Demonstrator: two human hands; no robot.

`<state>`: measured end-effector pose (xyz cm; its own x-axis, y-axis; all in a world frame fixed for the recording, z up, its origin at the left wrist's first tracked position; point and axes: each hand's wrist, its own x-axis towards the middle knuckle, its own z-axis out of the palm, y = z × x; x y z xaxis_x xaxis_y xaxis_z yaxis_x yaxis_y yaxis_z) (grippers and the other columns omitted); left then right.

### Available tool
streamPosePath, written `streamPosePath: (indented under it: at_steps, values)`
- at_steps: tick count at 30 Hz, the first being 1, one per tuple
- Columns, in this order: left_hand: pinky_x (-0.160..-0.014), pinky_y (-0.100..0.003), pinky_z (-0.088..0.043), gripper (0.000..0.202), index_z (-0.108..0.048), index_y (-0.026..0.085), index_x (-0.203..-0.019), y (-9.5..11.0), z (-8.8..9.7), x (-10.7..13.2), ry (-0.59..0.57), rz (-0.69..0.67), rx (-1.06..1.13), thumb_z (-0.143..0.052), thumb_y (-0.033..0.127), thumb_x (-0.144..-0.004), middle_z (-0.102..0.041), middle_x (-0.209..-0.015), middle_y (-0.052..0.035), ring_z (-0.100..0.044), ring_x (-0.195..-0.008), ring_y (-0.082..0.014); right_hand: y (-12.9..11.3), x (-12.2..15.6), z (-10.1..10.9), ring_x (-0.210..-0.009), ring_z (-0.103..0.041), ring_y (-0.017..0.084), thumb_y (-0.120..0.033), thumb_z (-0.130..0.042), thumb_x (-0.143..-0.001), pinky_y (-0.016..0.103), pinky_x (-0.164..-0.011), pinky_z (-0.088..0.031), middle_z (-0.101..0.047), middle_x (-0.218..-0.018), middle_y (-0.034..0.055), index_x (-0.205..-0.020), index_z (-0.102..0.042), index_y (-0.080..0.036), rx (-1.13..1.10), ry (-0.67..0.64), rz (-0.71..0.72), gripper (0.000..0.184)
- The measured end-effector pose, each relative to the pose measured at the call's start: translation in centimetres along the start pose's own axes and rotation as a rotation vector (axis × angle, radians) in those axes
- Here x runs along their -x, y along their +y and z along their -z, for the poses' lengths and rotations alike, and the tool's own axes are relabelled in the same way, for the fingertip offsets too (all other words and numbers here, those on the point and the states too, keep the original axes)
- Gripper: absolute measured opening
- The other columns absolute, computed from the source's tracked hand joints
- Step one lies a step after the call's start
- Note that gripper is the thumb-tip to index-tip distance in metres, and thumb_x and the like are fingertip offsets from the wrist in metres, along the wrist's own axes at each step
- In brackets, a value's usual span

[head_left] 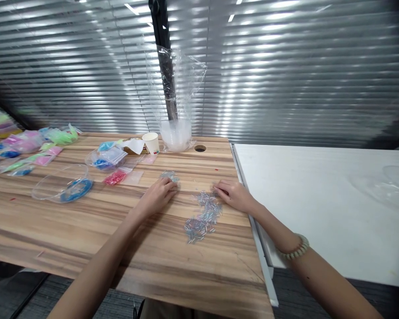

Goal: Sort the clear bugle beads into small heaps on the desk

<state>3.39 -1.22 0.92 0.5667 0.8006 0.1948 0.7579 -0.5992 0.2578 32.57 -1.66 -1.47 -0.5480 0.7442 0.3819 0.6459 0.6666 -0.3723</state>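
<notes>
A scatter of small silvery tube beads (202,217) lies on the wooden table (86,221) in front of me. My left hand (158,195) rests palm down just left of them, fingers curled, fingertips near a smaller cluster of beads (169,176). My right hand (232,194) lies at the beads' upper right edge, fingers bent with the tips touching the beads. A bead bracelet (294,249) is on my right wrist. Whether either hand pinches a bead is too small to tell.
A clear round dish with blue cord (64,186), small bags of red, blue, pink and green beads (115,177), a paper cup (151,142) and a clear bag of plastic cups (176,133) sit farther back. A white table (319,199) adjoins on the right. Blinds fill the background.
</notes>
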Motion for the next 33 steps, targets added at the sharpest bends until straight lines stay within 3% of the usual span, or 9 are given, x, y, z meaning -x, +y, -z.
streamPosePath:
  at_steps: [33]
  values:
    - [-0.084,-0.035,-0.044,0.019,-0.058,0.016,-0.103,-0.18,-0.20,0.20,-0.002,-0.023,-0.023,-0.045,0.022,-0.091,-0.053,-0.098,-0.0085,-0.051,-0.093,-0.0211,-0.14,-0.05,0.07,-0.077,-0.060,0.017,-0.024,-0.037,-0.095,0.027,-0.069,-0.044,-0.065,-0.083,0.0054,-0.087,-0.062,-0.018,0.024,-0.021,-0.008,0.027]
